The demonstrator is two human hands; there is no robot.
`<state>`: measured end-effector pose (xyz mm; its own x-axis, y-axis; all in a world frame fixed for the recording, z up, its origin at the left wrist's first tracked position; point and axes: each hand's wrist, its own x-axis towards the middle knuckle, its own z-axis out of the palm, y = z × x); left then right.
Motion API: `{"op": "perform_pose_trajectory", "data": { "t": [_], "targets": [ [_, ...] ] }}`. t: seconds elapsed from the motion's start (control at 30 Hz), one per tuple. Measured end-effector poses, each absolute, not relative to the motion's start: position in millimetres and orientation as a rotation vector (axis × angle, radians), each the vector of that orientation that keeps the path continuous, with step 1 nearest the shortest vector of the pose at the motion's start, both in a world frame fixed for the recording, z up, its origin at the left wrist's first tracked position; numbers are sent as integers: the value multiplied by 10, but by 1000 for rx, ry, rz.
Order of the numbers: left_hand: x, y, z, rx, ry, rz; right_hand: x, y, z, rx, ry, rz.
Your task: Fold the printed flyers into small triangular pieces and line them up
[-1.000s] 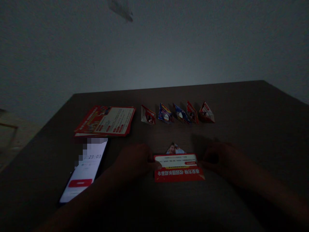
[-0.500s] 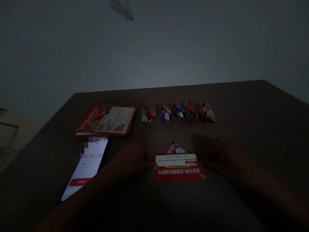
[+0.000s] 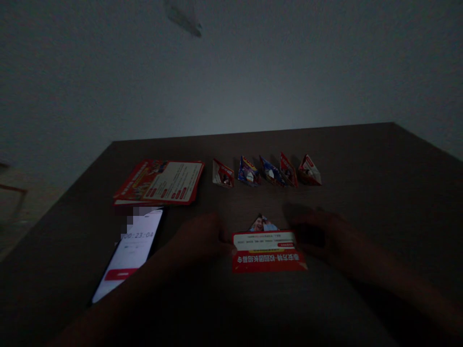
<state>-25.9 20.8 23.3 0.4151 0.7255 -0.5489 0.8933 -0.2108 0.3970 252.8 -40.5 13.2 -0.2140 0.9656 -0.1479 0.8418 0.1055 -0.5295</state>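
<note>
A partly folded paper flyer point(image 3: 269, 250) lies on the table before me. It has a red and cream band toward me and a small photo-printed triangular peak on its far side. My left hand point(image 3: 206, 236) is closed at the flyer's left edge, the thumb on the paper. My right hand point(image 3: 323, 233) is at the right edge, with forefinger and thumb apart, the forefinger near the far right corner of the band. Dim light hides part of the fingers. Beyond the flyer stands a row of several folded paper pieces, among them a blue one point(image 3: 248, 171) and a red and cream one point(image 3: 310, 171).
A stack of red and cream flyers point(image 3: 170, 180) lies at the left. Nearer, a phone point(image 3: 132, 250) with a lit timer screen lies partly behind my left forearm. The dark table point(image 3: 361, 168) reaches back to a grey wall point(image 3: 253, 62).
The forefinger of my right hand has lifted and shifted toward the flyer's far right corner, away from the thumb. My left hand and the flyer stay nearly in place. The phone's timer has advanced.
</note>
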Motion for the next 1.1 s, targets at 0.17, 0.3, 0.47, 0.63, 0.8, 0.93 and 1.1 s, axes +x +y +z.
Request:
{"op": "perform_pose_trajectory", "data": {
  "t": [0.17, 0.3, 0.47, 0.63, 0.8, 0.93, 1.1],
  "targets": [
    [-242, 188, 239, 1977, 1343, -292, 2448, -405, 100, -1695, -2192, 771],
    [-208, 140, 273, 2010, 1351, -239, 2398, -413, 123, -1656, -2005, 946],
    [-91, 18, 377, 2155, 1455, -127, 2405, -430, 167, -1648, -1713, 1185],
    [-24, -190, 359, 2505, 1466, 323, 2429, -416, 113, -1603, -1469, 1284],
    [41, -360, 256, 2814, 1067, 782, 2415, -403, 78, -1526, -1226, 1430],
    [101, -369, 164, 2906, 910, 749, 2380, -398, 62, -1454, -1109, 1527],
    [86, -275, 77, 2966, 836, 764, 2326, -418, 55, -1329, -954, 1646]
  ]
}}
